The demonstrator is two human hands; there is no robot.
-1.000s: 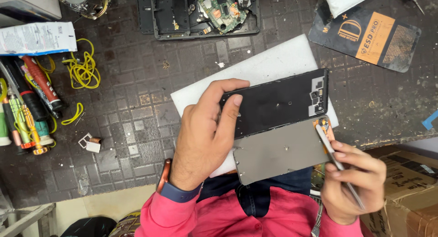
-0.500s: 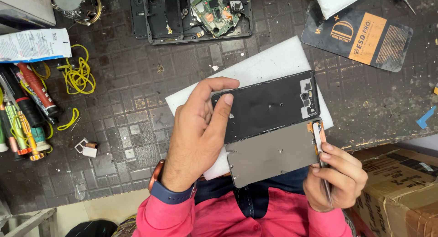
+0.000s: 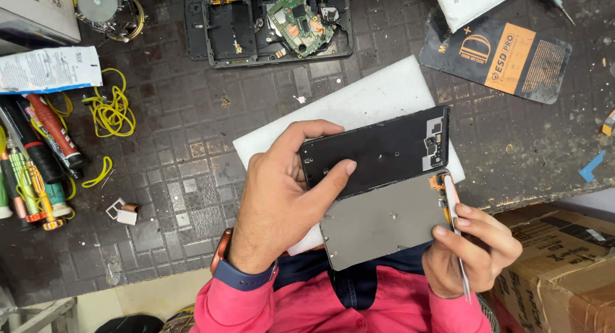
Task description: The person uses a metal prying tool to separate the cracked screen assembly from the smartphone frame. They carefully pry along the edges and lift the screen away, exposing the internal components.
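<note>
Two hands are working over a dark table (image 3: pixel 192 153) whose mat is moulded into small worn squares, dusty and scuffed. A white foam pad (image 3: pixel 359 108) is lying flat on it near the middle. At the far right a dark flat packet with an orange panel (image 3: pixel 506 54) is resting at a slant, with a white padded pouch (image 3: pixel 471 0) just beyond it. A white printed label sheet (image 3: pixel 48 69) is lying at the left edge, next to yellow wire loops (image 3: pixel 114 108) and a cluster of coloured screwdrivers (image 3: pixel 32 160). A stripped black phone frame with a green circuit board (image 3: pixel 278 22) is sitting at the top. A brown cardboard box (image 3: pixel 564 269) is standing below the table's edge on the right.

The left hand (image 3: pixel 275 205) is gripping an opened phone (image 3: pixel 384 185) above the pad, fingers curled over its matte black back shell while the grey metal plate of the screen half is hanging open beside it. The right hand (image 3: pixel 474 249) is pinching thin metal tweezers (image 3: pixel 456 230), their tip touching the orange flex at the plate's corner.
</note>
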